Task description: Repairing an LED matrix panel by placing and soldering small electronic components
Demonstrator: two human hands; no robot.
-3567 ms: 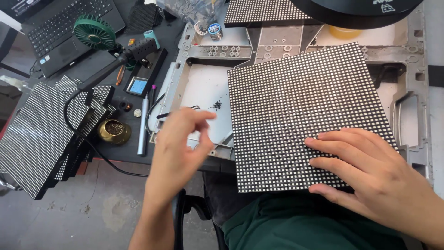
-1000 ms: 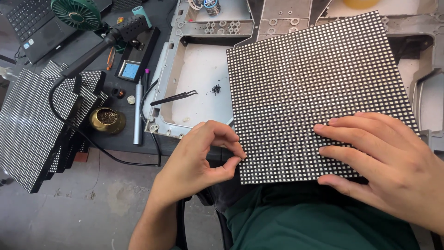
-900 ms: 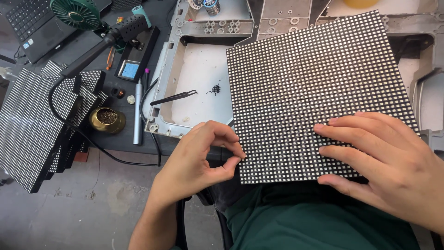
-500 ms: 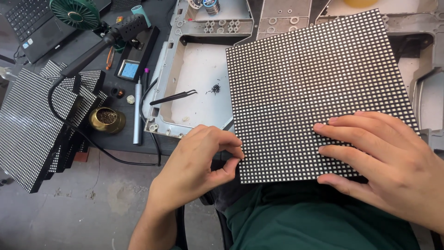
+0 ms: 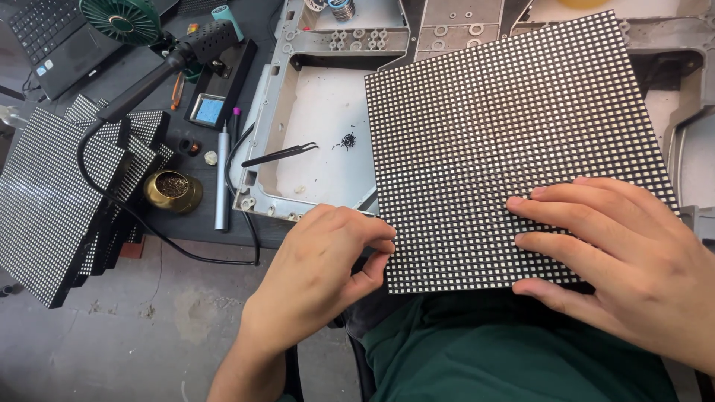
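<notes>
A black square LED panel (image 5: 506, 149) with a grid of white dots lies tilted across a grey metal frame (image 5: 257, 141), its near edge over my lap. My left hand (image 5: 328, 275) pinches the panel's near left corner between thumb and fingers. Flat on the panel's near right part rests my right hand (image 5: 625, 260), fingers spread and pointing left. Black tweezers (image 5: 279, 155) lie on the white surface inside the frame, beside a small heap of dark bits (image 5: 347, 140).
A stack of similar LED panels (image 5: 52, 201) leans at the left. Nearby are a brass tip-cleaner pot (image 5: 173, 190), a silver pen-like tool (image 5: 222, 179), a black cable (image 5: 149, 231), a soldering station (image 5: 212, 104), a green fan (image 5: 119, 18) and a laptop (image 5: 52, 37).
My left hand came down from above the frame to the panel's near left corner and closed its fingers on it. The panel shifted slightly. My right hand stayed put.
</notes>
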